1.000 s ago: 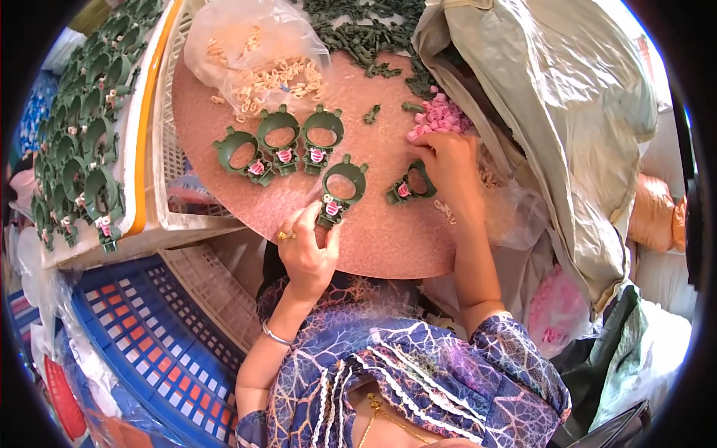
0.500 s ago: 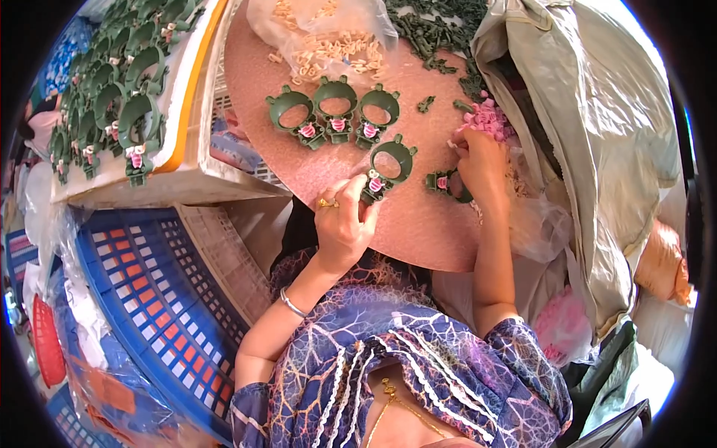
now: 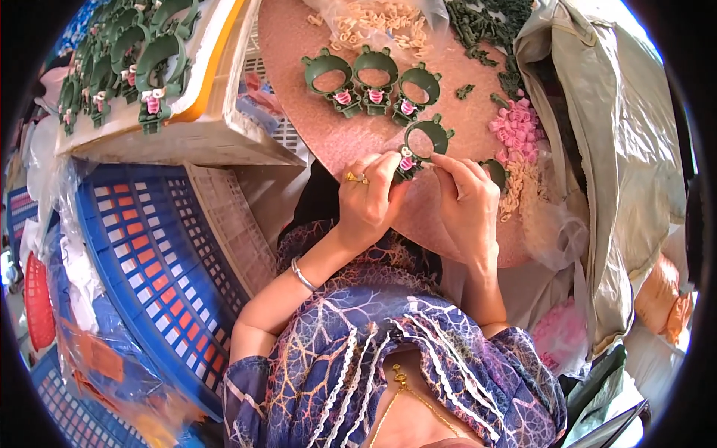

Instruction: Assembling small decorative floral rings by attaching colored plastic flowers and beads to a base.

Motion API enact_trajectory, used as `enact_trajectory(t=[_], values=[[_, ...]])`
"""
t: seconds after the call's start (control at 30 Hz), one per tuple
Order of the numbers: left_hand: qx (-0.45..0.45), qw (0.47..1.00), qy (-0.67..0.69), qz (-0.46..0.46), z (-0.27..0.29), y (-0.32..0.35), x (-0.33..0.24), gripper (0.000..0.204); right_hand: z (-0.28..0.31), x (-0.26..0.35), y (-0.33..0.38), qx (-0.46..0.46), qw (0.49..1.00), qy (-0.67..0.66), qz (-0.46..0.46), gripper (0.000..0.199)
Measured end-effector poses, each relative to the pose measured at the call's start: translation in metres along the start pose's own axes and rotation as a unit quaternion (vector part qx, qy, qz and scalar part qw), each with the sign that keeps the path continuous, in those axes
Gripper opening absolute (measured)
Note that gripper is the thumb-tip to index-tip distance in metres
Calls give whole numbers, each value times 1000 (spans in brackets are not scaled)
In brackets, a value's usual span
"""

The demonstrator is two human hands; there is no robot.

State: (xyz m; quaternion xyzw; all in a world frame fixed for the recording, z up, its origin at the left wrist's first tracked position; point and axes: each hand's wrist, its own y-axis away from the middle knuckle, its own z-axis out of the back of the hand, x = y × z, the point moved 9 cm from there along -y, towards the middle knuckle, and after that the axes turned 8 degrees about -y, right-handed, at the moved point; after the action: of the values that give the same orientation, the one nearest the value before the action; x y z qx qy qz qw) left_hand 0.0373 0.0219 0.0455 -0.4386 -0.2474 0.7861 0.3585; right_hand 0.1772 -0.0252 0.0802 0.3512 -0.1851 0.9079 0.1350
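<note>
My left hand grips the lower end of a dark green plastic ring piece with small knobs on its rim and a pink and cream decoration at its base. My right hand is pinched closed at the right side of that decoration. Something small and pale shows at its fingertips, too small to name. Three similar green ring pieces stand in a row beyond my hands. Another green piece is partly hidden behind my right hand.
The round pinkish table carries heaps of cream parts, pink parts and dark green parts. A white box at left bears many green ring pieces. A blue basket is below it; a grey sack stands right.
My right hand has come from the pink heap to the green ring piece in my left hand. The whole view has shifted, so the table appears further right and higher.
</note>
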Motion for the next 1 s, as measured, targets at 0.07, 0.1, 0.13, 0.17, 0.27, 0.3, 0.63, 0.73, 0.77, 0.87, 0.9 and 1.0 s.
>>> enact_trajectory(t=[0.07,0.1,0.13,0.17,0.27,0.3,0.63,0.73,0.77,0.87,0.9,1.0], values=[[1,1000,0,1,1,1,1,52,-2,5,1,-14,998,48,35,20],[4,1000,0,3,1,2,2,53,-4,6,2,-13,997,54,52,22],[7,1000,0,5,1,2,2,53,-5,8,3,-13,996,60,68,25],[6,1000,0,7,1,2,2,53,-5,9,3,-11,996,61,69,25],[17,1000,9,7,1,1,1,53,-7,17,2,11,991,75,110,28],[12,1000,15,5,1,1,1,53,-9,18,2,27,989,75,121,28],[-4,1000,29,-8,3,1,1,53,-8,13,-7,19,997,46,64,16],[-14,999,32,-15,5,2,1,54,-4,16,-8,-5,998,30,50,14],[-14,999,32,-14,5,3,1,54,-5,16,-8,-4,998,30,50,14],[-31,999,33,-27,7,4,0,53,-6,15,-8,-7,998,28,49,12],[-34,998,41,-31,8,4,0,53,-5,17,-6,-16,997,53,61,12],[-37,998,45,-36,8,5,-2,47,-5,22,-1,-34,993,86,70,12]])
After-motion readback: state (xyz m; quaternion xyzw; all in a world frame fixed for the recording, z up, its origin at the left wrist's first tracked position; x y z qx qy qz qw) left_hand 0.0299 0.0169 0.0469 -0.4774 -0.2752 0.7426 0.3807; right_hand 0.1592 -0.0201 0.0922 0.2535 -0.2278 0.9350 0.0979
